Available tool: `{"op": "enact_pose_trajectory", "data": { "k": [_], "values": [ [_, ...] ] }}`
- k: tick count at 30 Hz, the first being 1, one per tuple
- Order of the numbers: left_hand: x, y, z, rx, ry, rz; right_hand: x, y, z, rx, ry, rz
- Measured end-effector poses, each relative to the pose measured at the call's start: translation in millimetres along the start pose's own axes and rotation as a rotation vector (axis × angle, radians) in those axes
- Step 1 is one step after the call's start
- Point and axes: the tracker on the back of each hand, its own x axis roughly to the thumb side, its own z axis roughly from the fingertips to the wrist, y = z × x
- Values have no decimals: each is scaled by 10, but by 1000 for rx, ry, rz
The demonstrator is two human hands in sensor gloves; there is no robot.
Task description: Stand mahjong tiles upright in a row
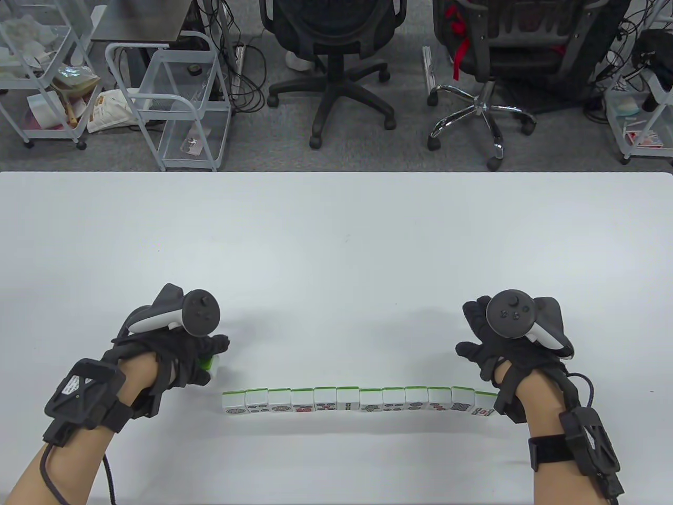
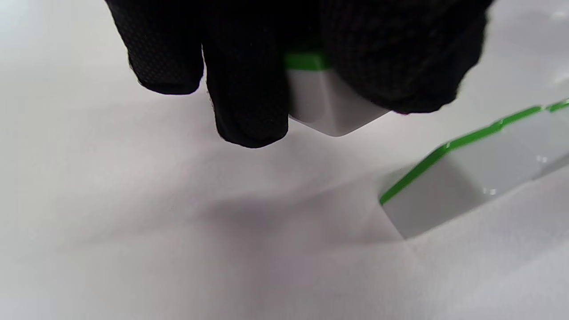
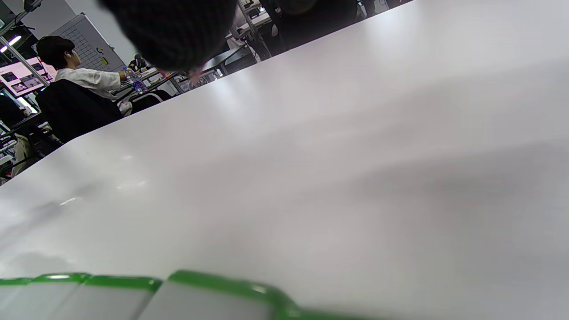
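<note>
Several white, green-backed mahjong tiles stand upright in a row near the table's front, faces toward me. My left hand pinches one more tile just left of and behind the row's left end; the left wrist view shows this tile between gloved fingers, lifted slightly above the table, with the row's end tile to its right. My right hand hovers with fingers spread and empty behind the row's right end. The right wrist view shows tile tops along its bottom edge.
The white table stretches bare behind the row. Beyond its far edge stand two office chairs and wire carts on the floor.
</note>
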Motion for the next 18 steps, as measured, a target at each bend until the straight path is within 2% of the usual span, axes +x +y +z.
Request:
{"op": "enact_pose_trajectory", "data": {
  "k": [4,7,10,18],
  "values": [
    [11,-268,29,-76,-12,-7,5,8,-1,3,2,2],
    [87,-395,1,-79,-51,4,12,19,0,10,3,2],
    [138,-406,-5,-45,-61,-8,13,24,0,14,3,2],
    [103,-395,-74,7,-134,128,10,36,4,33,8,-5]
  ]
}}
